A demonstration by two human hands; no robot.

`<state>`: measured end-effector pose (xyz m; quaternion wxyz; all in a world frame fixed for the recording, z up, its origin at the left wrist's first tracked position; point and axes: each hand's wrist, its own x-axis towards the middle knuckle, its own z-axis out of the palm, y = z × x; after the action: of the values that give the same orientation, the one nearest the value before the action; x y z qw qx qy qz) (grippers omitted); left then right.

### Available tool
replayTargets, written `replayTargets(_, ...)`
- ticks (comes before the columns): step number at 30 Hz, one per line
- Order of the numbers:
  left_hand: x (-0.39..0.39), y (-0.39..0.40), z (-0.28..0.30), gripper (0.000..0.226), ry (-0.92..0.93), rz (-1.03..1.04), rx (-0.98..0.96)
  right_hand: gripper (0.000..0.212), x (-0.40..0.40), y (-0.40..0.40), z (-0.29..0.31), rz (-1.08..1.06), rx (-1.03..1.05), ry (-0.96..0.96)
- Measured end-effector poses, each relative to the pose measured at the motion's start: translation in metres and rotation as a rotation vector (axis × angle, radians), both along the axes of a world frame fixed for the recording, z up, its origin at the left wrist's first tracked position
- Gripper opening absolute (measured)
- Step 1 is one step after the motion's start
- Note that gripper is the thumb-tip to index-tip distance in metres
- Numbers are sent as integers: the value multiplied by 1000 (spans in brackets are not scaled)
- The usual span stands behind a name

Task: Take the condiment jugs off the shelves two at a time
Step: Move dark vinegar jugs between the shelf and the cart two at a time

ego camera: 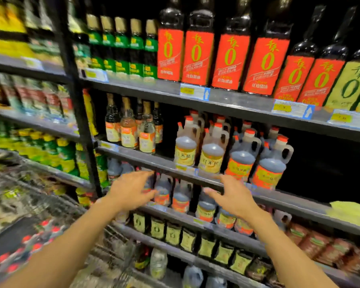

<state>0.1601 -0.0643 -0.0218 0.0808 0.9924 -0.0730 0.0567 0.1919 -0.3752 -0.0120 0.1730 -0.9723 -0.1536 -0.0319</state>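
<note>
Both bare forearms reach forward from the bottom of the view toward the store shelves. The left hand point(131, 189) is spread, fingers loosely extended and apart, holding nothing; it hangs in front of the dark jugs point(162, 192) with red-orange labels on the lower shelf point(175, 213), and whether the fingertips touch one is blurred past telling. The right hand point(232, 196) is likewise open, fingers straight and thumb out to the left, empty, in front of the edge of the shelf above point(279, 199) and over the yellow-labelled jugs point(206, 210) below it.

At lower left lies a wire cart point(56, 206), with red-capped bottles point(29, 244) beside it (all badly smeared by motion).

Just beyond the hands, on the middle shelf, stand more jugs with handles and red caps: two pale ones with yellow labels point(212, 156) on the left, two dark ones with orange labels point(270, 165) on the right, further rows behind them. Left of these are slim glass bottles point(129, 129).

On the top shelf, farthest up, stands a row of tall dark bottles with red labels point(229, 59), and small green-labelled bottles point(121, 48) to their left.
</note>
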Motion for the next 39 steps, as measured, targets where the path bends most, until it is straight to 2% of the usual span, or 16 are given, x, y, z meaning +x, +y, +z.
replayTargets(3,-47,63,-10,83,47,157,140,75,2,72,-1,192,-125,15)
replayTargets(6,-102,116,-17,85,113,341,171,78,0,148,-7,365,-216,-6)
replayTargets(9,-156,157,-29,105,201,501,142,70,-2,215,-21,517,-242,6)
replayTargets(11,-186,178,-43,113,243,595,163,73,-3,254,-31,622,-284,18)
replayTargets(15,-220,206,-70,94,379,768,139,72,-2,321,-49,802,-293,-6)
replayTargets(17,-224,218,-80,104,417,822,117,73,4,351,-60,871,-326,-14)
replayTargets(21,-222,239,-114,80,418,892,62,77,23,409,-92,986,-366,53)
replayTargets(26,-209,264,-163,102,494,973,-54,73,43,480,-147,1171,-415,147)
replayTargets(28,-204,275,-189,93,495,999,-23,68,48,508,-178,1220,-446,187)
replayTargets(31,-194,294,-235,65,596,991,62,65,48,545,-235,1283,-508,256)
replayTargets(35,-168,316,-299,61,694,971,17,67,35,584,-325,1385,-540,343)
replayTargets(39,-144,331,-340,51,685,1048,-48,63,21,601,-385,1392,-476,427)
